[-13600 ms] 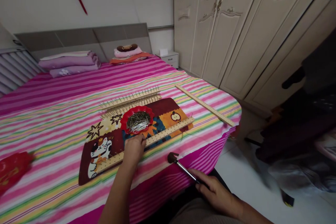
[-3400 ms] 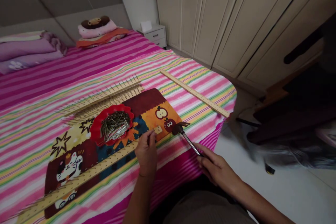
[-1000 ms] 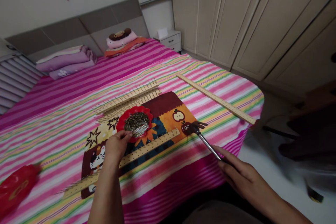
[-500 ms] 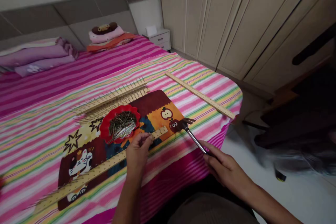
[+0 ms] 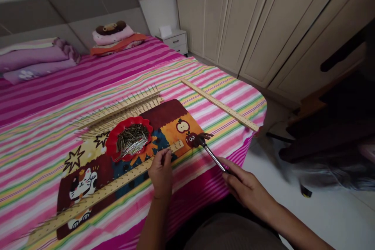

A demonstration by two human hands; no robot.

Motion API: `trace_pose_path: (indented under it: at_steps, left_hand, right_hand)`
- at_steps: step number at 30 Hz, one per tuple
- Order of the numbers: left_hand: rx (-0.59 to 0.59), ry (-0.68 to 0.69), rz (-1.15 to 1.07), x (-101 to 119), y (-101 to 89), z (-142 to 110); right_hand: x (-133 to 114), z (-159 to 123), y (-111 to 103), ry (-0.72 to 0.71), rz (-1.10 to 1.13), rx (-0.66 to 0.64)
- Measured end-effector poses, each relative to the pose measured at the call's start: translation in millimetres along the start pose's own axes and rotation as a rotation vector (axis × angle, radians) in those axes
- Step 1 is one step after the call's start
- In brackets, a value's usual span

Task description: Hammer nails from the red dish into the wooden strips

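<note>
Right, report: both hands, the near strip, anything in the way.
Left hand at nail-studded near strip, grip unclear. Right hand clasping hammer, head beyond strip's end. Red bowl of nails beyond strip, apparently not obstructing.

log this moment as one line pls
left hand: pinched at wooden strip, anything held unclear | right hand: gripping hammer | red bowl: on mat, holding nails

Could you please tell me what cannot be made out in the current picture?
All in the head view:
What the left hand pinches, if anything: too small, and covered by the hand itself.
The handle end of the hammer: hidden by the right hand.
The number of nails in the red bowl: they overlap.
The left end of the wooden strip: blurred.
The full purple bedding: cut off by the left edge.
</note>
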State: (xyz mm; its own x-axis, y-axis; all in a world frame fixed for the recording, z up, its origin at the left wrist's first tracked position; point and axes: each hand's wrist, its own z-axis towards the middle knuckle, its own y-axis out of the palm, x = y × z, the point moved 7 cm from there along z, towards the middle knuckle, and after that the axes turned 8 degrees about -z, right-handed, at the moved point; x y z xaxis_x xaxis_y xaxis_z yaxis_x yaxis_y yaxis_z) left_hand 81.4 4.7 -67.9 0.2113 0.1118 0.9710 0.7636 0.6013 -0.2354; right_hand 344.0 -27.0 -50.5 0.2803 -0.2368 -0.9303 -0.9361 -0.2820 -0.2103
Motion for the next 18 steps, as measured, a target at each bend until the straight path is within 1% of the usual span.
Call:
trace_pose_path:
  at_steps: [3,6,11,15,18]
  left_hand:
    - [0.021,0.040,0.045,0.6,-0.6,-2.3]
    - [0.041,0.091,0.091,-0.4,0.1,-3.7]
    - [0.048,0.228,0.152,4.9,4.6,-4.6]
    - [0.028,0.333,0.230,11.0,9.0,-6.1]
    - [0.019,0.391,0.257,12.7,10.4,-7.8]
  right_hand:
    - [0.9,-1.5,1.6,0.010,-0.010,-0.003]
    - [-0.4,-2.3,3.4,-0.015,-0.024,-0.015]
    - [-5.6,-2.9,5.9,-0.045,-0.058,-0.022]
    - [-23.0,-0.9,11.5,-0.138,-0.093,-0.040]
    - [-43.6,3.1,21.6,-0.246,-0.133,-0.107]
